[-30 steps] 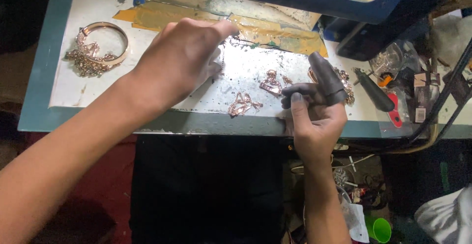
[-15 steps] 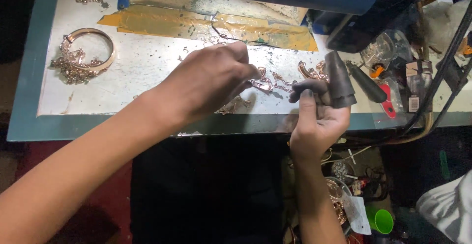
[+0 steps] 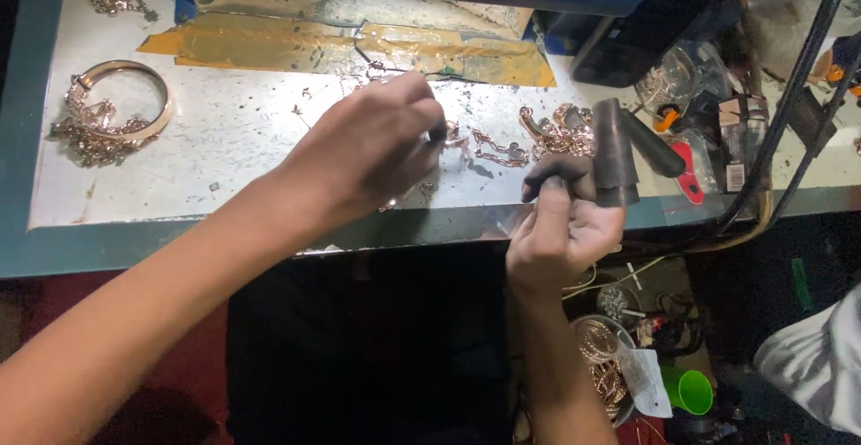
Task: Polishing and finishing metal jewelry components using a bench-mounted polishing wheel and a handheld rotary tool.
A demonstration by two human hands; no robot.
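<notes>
Dark cylindrical block (image 3: 615, 152) stands upright, long axis vertical, gripped in the closed right hand (image 3: 560, 230).

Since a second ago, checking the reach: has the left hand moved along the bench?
Yes. The left hand moved rightward, away from the bangle, toward the jewellery pieces.
</notes>
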